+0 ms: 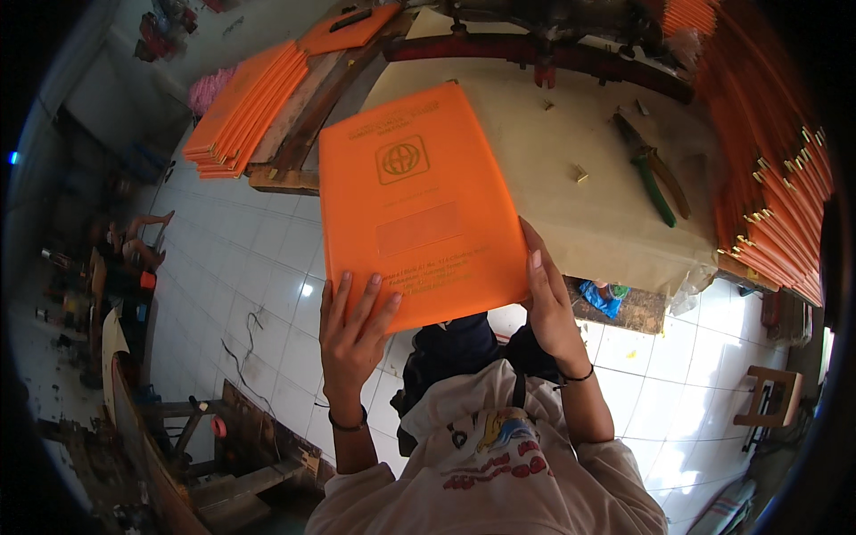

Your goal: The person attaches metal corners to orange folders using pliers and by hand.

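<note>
An orange folder (417,205) with gold print and an emblem on its cover is held up in front of me, its far part over the near edge of the workbench. My left hand (355,325) grips its lower left corner, fingers lying on the cover. At the lower right edge my right hand (551,308) closes on the folder, thumb toward the front. A small metal corner shows at the folder's top edge. On the bench to the right lie pliers (655,174) with green and brown handles and a small brass-coloured metal corner (581,174).
Stacked orange folders (245,111) lie at the far left of the bench. A taller pile with metal corners (785,214) stands at the right. A dark red metal bar (535,55) crosses the back of the bench. A wooden stool (769,397) stands on the tiled floor.
</note>
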`<action>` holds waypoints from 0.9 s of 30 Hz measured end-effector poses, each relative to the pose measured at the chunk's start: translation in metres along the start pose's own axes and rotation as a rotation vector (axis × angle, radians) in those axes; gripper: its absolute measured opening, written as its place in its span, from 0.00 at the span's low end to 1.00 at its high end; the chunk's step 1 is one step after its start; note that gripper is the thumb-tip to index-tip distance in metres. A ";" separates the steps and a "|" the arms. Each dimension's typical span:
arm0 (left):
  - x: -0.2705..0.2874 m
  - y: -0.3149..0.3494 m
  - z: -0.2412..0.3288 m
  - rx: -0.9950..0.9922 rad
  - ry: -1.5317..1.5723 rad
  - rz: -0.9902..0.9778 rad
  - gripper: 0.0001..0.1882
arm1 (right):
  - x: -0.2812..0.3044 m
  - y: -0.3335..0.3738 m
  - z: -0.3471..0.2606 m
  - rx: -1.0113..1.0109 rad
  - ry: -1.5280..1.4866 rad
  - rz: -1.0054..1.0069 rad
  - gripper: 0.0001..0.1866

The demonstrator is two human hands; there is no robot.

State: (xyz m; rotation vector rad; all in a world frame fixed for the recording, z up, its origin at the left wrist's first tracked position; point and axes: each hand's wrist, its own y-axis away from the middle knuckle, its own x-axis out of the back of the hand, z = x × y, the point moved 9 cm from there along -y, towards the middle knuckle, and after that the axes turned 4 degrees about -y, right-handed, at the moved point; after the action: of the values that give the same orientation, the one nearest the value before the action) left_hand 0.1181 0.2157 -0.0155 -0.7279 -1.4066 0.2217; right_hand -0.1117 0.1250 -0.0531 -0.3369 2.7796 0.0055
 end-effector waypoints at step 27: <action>-0.017 0.014 -0.022 0.384 0.688 0.162 0.54 | -0.089 0.015 -0.112 0.629 0.582 -0.237 0.47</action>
State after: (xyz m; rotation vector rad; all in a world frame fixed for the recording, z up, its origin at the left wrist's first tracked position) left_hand 0.1395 0.2096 -0.0371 -0.5222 -0.6248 0.3200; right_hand -0.0712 0.1553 0.0809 -0.5589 3.0531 -1.1601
